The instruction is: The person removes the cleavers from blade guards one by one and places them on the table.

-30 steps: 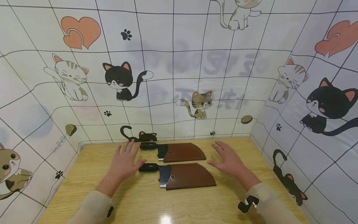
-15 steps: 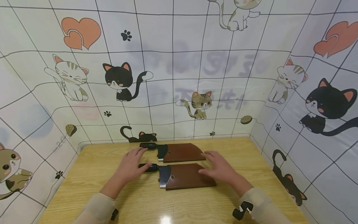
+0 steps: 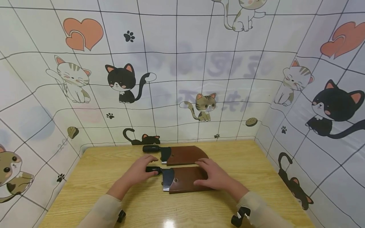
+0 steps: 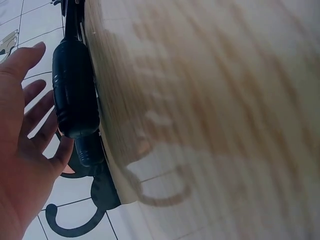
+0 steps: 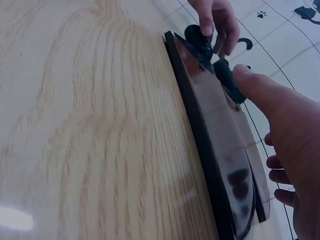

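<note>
Two cleavers in brown leather sheaths lie one behind the other, black handles to the left. My left hand (image 3: 139, 171) is at the handle of the near cleaver (image 3: 186, 180), fingers bent loosely over it. In the left wrist view the thumb stands apart from that black handle (image 4: 75, 90), and the fingers reach past its far side without closing. Over the right end of the near sheath (image 5: 215, 110) hovers my right hand (image 3: 215, 176), thumb and fingers spread; it hides that corner. The far cleaver (image 3: 186, 155) lies just behind, untouched.
The wooden table (image 3: 176, 209) is glossy and carries both cleavers. A white cloth wall (image 3: 176, 79) printed with cats and grid lines stands at the back and both sides. Small black devices (image 3: 240, 217) are strapped at the wrists.
Both hands have moved inward and down: the left to the near cleaver's handle, the right over its sheath's right end. The cleavers have not moved.
</note>
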`<state>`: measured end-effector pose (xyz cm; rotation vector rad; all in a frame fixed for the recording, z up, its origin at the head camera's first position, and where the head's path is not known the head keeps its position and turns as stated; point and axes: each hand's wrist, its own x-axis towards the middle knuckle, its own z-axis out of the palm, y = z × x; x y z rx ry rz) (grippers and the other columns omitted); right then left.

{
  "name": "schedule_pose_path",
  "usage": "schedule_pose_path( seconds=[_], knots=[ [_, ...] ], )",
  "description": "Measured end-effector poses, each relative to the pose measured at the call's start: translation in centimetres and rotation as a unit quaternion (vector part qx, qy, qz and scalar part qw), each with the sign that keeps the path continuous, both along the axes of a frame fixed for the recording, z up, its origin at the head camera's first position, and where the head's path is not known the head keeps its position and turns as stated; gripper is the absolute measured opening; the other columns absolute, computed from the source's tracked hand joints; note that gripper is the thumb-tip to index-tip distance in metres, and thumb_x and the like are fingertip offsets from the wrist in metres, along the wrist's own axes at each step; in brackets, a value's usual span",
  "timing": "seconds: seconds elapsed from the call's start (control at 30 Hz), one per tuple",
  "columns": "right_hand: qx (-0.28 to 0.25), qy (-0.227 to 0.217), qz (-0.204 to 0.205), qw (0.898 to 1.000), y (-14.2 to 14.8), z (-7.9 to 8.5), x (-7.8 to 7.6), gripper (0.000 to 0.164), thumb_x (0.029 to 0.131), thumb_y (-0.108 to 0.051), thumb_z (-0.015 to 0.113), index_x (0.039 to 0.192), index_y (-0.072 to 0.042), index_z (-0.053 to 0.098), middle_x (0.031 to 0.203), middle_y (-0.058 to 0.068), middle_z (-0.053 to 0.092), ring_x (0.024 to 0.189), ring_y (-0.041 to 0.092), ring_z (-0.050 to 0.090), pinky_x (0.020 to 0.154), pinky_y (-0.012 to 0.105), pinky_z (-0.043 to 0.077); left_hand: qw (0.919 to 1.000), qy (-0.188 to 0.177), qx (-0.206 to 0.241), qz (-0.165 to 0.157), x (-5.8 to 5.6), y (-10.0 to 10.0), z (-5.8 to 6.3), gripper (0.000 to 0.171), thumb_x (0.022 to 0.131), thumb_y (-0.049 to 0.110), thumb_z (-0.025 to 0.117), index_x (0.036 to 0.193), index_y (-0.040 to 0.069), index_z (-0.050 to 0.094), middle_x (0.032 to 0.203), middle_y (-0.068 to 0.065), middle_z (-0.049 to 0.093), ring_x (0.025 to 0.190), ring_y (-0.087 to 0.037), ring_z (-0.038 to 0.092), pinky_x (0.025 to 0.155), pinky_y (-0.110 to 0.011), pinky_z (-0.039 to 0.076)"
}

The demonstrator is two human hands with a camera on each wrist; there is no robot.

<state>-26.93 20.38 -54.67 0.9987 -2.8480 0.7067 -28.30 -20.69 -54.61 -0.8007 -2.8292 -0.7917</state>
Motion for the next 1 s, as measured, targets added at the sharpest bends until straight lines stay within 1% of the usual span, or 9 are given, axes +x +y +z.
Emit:
schedule_pose_path(
  seconds=[0.1,0.23,0.33,0.5,0.6,0.73,0.83,0.93,1.0],
  knots=[
    [0.012,0.001,0.013,1.000,-1.1,-0.1,0.0,0.097,0.090,-0.076,0.078,0.160,-0.011,0.058,0.160,0.012,0.055,0.149,0.036,0.051,0.117,0.061,0.046,0.9998,-0.004,0.003,-0.017,-0.1,0.2,-0.1,0.050,0.097,0.029,0.089,0.139,0.009,0.071,0.136,-0.004,0.068,0.124,-0.030,0.067,0.106,-0.056,0.054],
    [0.023,-0.005,0.028,0.999,-2.7,-0.1,0.2,0.094,0.089,-0.075,0.080,0.158,-0.015,0.060,0.159,0.005,0.055,0.148,0.029,0.051,0.117,0.056,0.047,0.9994,-0.015,0.002,-0.030,-0.2,0.5,-0.1,0.044,0.097,0.028,0.089,0.135,0.010,0.073,0.132,-0.002,0.068,0.121,-0.028,0.067,0.104,-0.054,0.055],
    [0.029,-0.013,0.039,0.999,-3.9,-0.1,0.4,0.093,0.089,-0.073,0.082,0.159,-0.017,0.059,0.159,0.002,0.055,0.147,0.026,0.051,0.119,0.055,0.045,0.9992,-0.026,0.001,-0.029,-0.4,0.6,-0.2,0.041,0.098,0.028,0.089,0.133,0.011,0.074,0.128,0.000,0.069,0.121,-0.026,0.067,0.105,-0.054,0.055],
    [0.059,-0.007,0.050,0.997,-5.5,-0.4,0.4,0.099,0.089,-0.080,0.077,0.164,-0.019,0.053,0.160,0.000,0.052,0.149,0.024,0.049,0.120,0.053,0.045,0.9989,-0.040,0.006,-0.024,-0.5,0.7,-0.3,0.036,0.097,0.024,0.089,0.128,0.012,0.076,0.123,0.002,0.071,0.117,-0.025,0.069,0.103,-0.054,0.055],
    [0.076,-0.001,0.051,0.996,-6.1,-0.7,0.2,0.102,0.088,-0.083,0.075,0.165,-0.021,0.051,0.161,-0.002,0.051,0.148,0.021,0.049,0.120,0.050,0.045,0.9987,-0.042,0.005,-0.028,-0.6,0.8,-0.4,0.033,0.096,0.021,0.090,0.125,0.012,0.076,0.120,0.002,0.071,0.113,-0.024,0.069,0.102,-0.054,0.056],
    [0.084,-0.004,0.052,0.995,-6.6,-0.8,0.2,0.103,0.089,-0.083,0.074,0.167,-0.022,0.048,0.162,-0.003,0.050,0.149,0.021,0.048,0.121,0.050,0.043,0.9987,-0.041,-0.001,-0.030,-0.7,0.9,-0.2,0.032,0.096,0.019,0.090,0.123,0.011,0.077,0.118,0.002,0.071,0.113,-0.024,0.069,0.102,-0.054,0.056],
    [0.089,-0.005,0.049,0.995,-6.8,-0.8,0.2,0.107,0.088,-0.084,0.075,0.169,-0.020,0.045,0.163,-0.001,0.049,0.151,0.022,0.045,0.123,0.052,0.041,0.9987,-0.037,-0.007,-0.034,-0.9,1.0,-0.2,0.031,0.095,0.020,0.090,0.122,0.012,0.077,0.116,0.003,0.070,0.112,-0.024,0.069,0.102,-0.054,0.056],
    [0.096,0.001,0.048,0.994,-7.0,-1.3,0.2,0.114,0.086,-0.086,0.074,0.171,-0.017,0.042,0.164,0.002,0.048,0.152,0.025,0.045,0.123,0.054,0.041,0.9985,-0.036,-0.016,-0.038,-1.3,1.1,-0.4,0.030,0.094,0.022,0.091,0.120,0.014,0.078,0.114,0.005,0.070,0.110,-0.022,0.068,0.101,-0.052,0.056],
    [0.097,0.003,0.049,0.994,-7.1,-1.4,0.2,0.116,0.085,-0.086,0.075,0.171,-0.016,0.041,0.164,0.004,0.048,0.152,0.026,0.045,0.122,0.055,0.041,0.9983,-0.041,-0.020,-0.036,-1.5,1.2,-0.6,0.031,0.094,0.023,0.092,0.120,0.015,0.078,0.114,0.005,0.069,0.109,-0.021,0.068,0.100,-0.052,0.057]
  ],
)
